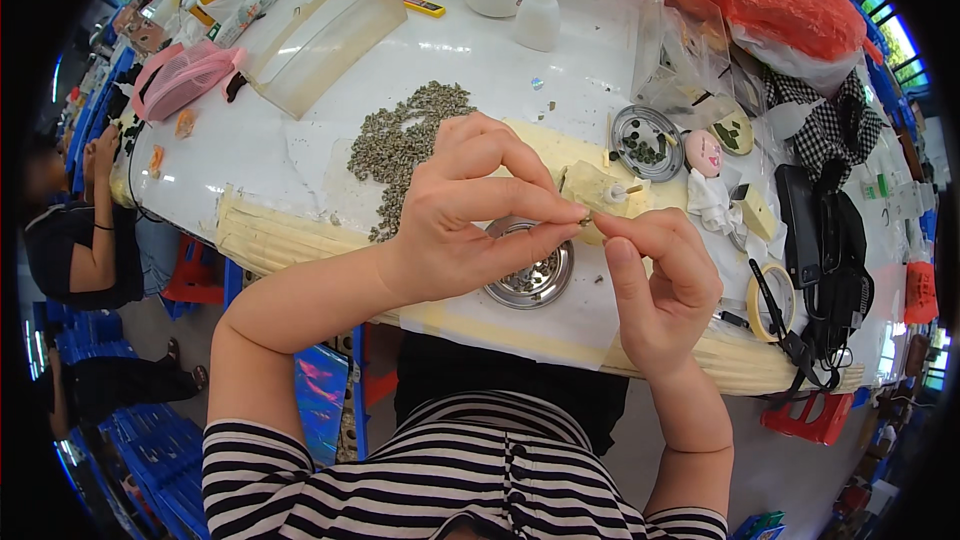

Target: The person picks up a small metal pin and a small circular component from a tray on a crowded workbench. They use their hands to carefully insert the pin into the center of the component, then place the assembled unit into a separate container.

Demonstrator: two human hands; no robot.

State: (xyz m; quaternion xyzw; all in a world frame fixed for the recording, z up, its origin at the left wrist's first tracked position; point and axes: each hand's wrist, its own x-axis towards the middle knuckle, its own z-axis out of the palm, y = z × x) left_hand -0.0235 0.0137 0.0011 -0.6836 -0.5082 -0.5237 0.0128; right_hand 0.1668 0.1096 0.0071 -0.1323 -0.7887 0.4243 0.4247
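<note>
Above the counter, the left hand pinches a tiny piece, the right hand beside it, grip unclear; light pressure should help

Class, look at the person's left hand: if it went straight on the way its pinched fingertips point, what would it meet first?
Most likely the right hand, whose fingers face the left hand almost tip to tip; depth is hard to judge here.

Left hand pinches just beside right hand
</note>
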